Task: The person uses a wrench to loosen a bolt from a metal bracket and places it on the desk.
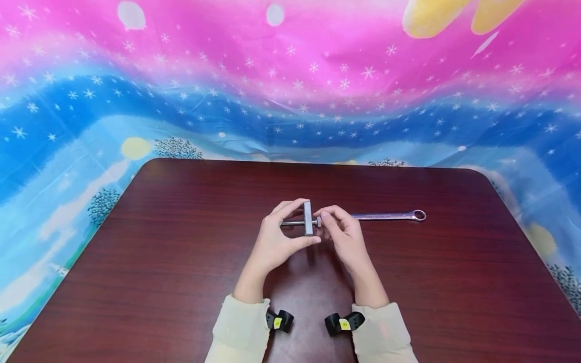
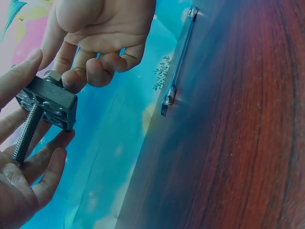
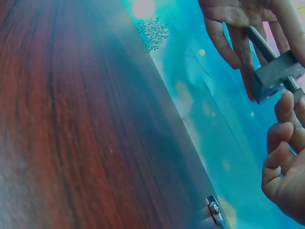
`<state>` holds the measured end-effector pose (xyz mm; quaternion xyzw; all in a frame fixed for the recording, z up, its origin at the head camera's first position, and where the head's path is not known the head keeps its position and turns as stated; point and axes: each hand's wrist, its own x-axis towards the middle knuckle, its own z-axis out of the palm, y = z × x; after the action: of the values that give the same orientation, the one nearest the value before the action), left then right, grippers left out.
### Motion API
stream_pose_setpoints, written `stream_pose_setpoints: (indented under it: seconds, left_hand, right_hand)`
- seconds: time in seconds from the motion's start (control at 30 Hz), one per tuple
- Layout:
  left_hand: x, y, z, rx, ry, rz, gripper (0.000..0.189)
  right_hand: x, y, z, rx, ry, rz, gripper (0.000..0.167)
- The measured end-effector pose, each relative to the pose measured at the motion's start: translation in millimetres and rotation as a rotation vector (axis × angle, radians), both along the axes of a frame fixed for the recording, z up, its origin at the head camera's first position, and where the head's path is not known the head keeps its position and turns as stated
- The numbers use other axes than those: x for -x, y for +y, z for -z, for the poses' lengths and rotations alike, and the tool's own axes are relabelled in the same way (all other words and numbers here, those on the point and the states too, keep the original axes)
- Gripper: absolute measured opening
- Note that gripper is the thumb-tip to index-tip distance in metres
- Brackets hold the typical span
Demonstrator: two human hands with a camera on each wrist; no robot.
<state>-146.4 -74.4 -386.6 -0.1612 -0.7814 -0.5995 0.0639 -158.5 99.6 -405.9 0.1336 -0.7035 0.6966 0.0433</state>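
My left hand holds a grey metal block upright, its edges gripped between thumb and fingers. A long threaded bolt runs through the block, its shaft pointing toward the left palm. On the block's right side sits the hex bolt head, a short way off the block's face. My right hand pinches that head between thumb and fingertips. In the left wrist view, several small raised round details show on the block's face around the shaft. Both hands are above the table.
Behind the right hand a combination wrench lies on the dark reddish wood table, ring end to the right, its other end hidden in the head view. A colourful snowflake-patterned cloth hangs around the table's far and side edges. Each sleeve cuff carries a black wrist camera.
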Motion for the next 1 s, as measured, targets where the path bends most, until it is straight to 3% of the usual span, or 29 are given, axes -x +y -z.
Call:
stream_pose_setpoints:
  seconds: [0.23, 0.43, 0.73, 1.0]
  left_hand:
    - [0.3, 0.1, 0.0, -0.018, -0.004, 0.006, 0.07]
    - [1.3, -0.7, 0.6, -0.018, 0.006, -0.008, 0.069]
    - [-0.1, 0.2, -0.9, -0.013, 0.002, 0.001, 0.069]
    - [-0.4, 1.3, -0.6, -0.011, -0.005, 0.001, 0.069]
  right_hand:
    - [-0.3, 1, -0.2, 0.019, 0.029, -0.024, 0.016]
    - [-0.2, 7, 2.1, -0.01, 0.105, -0.094, 0.026]
    - [-1.4, 10, 1.0, -0.011, 0.015, -0.108, 0.024]
    - [0.1, 1, 1.6, 0.003, -0.017, -0.021, 0.02]
